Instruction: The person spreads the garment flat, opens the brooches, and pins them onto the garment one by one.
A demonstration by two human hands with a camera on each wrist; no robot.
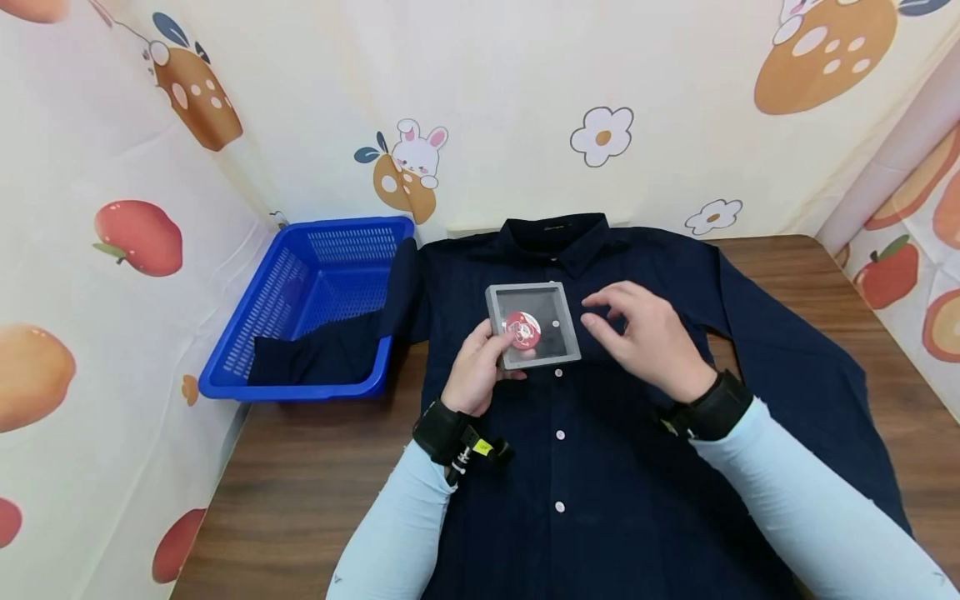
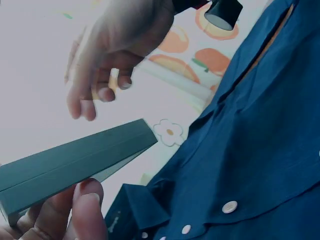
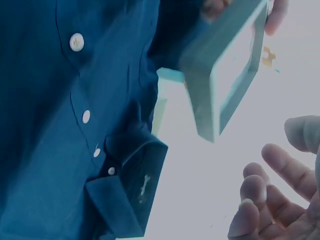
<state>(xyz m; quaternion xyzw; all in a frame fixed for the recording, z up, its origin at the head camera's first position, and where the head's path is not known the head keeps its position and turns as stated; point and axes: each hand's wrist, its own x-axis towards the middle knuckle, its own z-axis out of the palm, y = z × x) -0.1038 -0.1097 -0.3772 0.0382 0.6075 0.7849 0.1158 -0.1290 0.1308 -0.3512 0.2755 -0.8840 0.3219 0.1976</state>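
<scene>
My left hand point(image 1: 477, 367) grips a small square grey display frame point(image 1: 567, 323) by its lower left corner, over the shirt. Through its clear window shows a round red badge point(image 1: 522, 331) with a white figure on it, partly behind the left thumb. To the right of the frame, my right hand point(image 1: 641, 337) hovers apart from it with loosely bent fingers and nothing in them. In the left wrist view the display frame point(image 2: 80, 160) is seen edge-on, pinched between thumb and fingers. Beneath both hands lies a dark navy button-up shirt point(image 1: 622, 475), collar at the back.
A blue plastic basket point(image 1: 292, 391) stands at the left, one shirt sleeve point(image 1: 322, 354) draped into it. The wooden table point(image 1: 315, 475) shows at left and right of the shirt. Fruit-and-rabbit printed cloth point(image 1: 510, 108) hangs behind and at both sides.
</scene>
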